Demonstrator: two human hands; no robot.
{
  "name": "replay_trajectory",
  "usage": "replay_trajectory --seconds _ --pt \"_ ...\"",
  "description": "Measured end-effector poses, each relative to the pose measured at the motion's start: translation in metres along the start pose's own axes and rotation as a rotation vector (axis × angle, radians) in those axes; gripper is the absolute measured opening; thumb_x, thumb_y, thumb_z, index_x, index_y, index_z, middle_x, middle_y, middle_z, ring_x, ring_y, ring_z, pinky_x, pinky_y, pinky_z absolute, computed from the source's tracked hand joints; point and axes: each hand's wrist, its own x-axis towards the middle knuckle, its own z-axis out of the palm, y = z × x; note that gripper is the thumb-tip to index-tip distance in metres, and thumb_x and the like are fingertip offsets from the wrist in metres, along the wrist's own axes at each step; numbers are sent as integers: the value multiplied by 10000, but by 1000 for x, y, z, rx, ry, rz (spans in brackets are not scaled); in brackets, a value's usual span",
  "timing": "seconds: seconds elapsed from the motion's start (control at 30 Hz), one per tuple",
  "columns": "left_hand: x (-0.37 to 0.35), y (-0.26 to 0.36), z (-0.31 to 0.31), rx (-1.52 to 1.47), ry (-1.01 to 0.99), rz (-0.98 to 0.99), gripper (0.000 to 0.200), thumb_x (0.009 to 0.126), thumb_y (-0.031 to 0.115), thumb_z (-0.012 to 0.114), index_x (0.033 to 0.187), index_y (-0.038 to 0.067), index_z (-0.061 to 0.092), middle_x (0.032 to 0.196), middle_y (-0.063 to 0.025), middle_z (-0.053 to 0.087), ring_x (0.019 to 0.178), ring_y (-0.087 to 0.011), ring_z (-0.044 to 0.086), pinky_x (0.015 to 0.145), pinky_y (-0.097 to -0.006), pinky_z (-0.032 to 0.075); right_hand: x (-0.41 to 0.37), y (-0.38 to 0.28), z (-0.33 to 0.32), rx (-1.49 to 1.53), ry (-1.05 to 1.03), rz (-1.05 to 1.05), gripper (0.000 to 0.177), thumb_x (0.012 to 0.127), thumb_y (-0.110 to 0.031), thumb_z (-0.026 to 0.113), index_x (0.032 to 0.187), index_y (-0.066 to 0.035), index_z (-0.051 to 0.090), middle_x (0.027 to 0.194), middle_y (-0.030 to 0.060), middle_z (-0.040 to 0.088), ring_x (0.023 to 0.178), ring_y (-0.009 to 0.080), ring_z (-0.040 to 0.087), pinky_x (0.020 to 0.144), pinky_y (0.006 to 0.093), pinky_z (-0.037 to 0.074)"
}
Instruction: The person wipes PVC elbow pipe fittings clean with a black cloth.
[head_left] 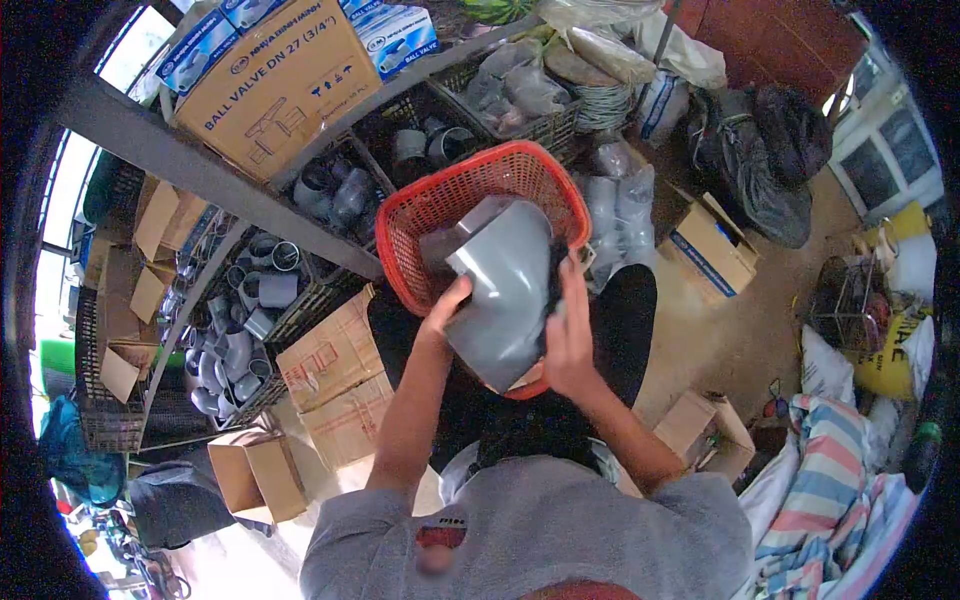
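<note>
A large grey plastic pipe fitting (500,290) is held over a red plastic basket (405,225) that rests at the person's lap. My left hand (447,308) grips the fitting's left edge, thumb on its surface. On the right side, my right hand (572,335) presses a dark cloth or similar dark thing against the fitting; its fingers are slightly blurred. Another grey piece shows behind the fitting inside the basket, partly hidden.
Crates of grey fittings (240,320) stand at the left. A large ball valve carton (290,95) sits on a shelf above. Open cardboard boxes (712,250) lie on the floor at the right, near striped cloth (830,450). Black bags (765,150) lie behind.
</note>
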Motion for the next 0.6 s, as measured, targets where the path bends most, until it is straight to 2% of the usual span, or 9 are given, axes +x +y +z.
replay_trajectory --seconds 0.03,0.1,0.13,0.2,0.27,0.4,0.47,0.53,0.6 --pt "-1 -9 -6 15 -70 124 774 912 516 667 1483 54 425 1453 -164 526 1265 -327 568 1077 -455 481 -7 -4 -7 -202 -147 -170 606 1011 -326 457 1532 -26 370 1581 240 344 1485 420 291 1211 590 170" --pt "5 -17 -22 57 -111 128 767 915 499 662 1485 49 418 1455 -163 522 1267 -321 567 1078 -439 482 -5 -22 -23 -426 -428 -435 637 938 -344 559 1516 -106 436 1618 133 338 1502 381 282 1180 709 111" --pt "3 -19 -27 103 -149 129 759 917 481 658 1487 44 410 1457 -162 518 1269 -316 565 1078 -423 484 5 -36 -28 -420 -433 -434 637 938 -344 559 1516 -106 436 1618 133 338 1502 381 282 1180 709 111" --pt "-1 -15 -17 418 -50 295 871 809 430 784 1490 39 407 1431 -123 535 1247 -269 575 1090 -384 470 38 -49 -33 -469 -810 -482 606 946 -357 548 1507 -147 461 1624 62 349 1507 344 287 1195 680 100" --pt "-23 -11 10 262 -27 267 1034 725 331 856 1540 30 294 1486 -125 465 1370 -260 460 1154 -403 356 61 -49 -33 -491 -778 -545 595 967 -366 521 1518 -151 451 1628 77 339 1512 309 287 1212 635 100" --pt "-38 3 9 392 -57 415 1075 696 296 884 1545 23 284 1497 -125 456 1380 -268 451 1164 -418 338 86 -42 -16 -134 -392 -411 606 1005 -333 458 1552 -85 379 1608 180 342 1507 345 298 1229 527 165" --pt "-42 7 6 473 -72 521 1103 677 273 903 1549 18 277 1505 -125 450 1386 -273 445 1170 -429 326 86 -36 -7 368 -308 86 598 1014 -290 431 1543 -20 359 1610 210 320 1494 399 300 1228 508 180" --pt "-46 10 5 470 -23 547 1158 648 273 929 1554 7 260 1499 -129 460 1376 -281 453 1163 -448 328 62 -34 2 350 -282 127 603 1020 -295 412 1531 21 352 1610 215 318 1497 439 261 1232 478 183" --pt "-45 23 9 471 30 536 1129 679 289 917 1553 8 259 1479 -133 477 1352 -272 471 1151 -436 342 24 -21 19 85 -159 5 618 1008 -325 446 1542 -26 361 1607 234 307 1508 438 238 1227 544 165"
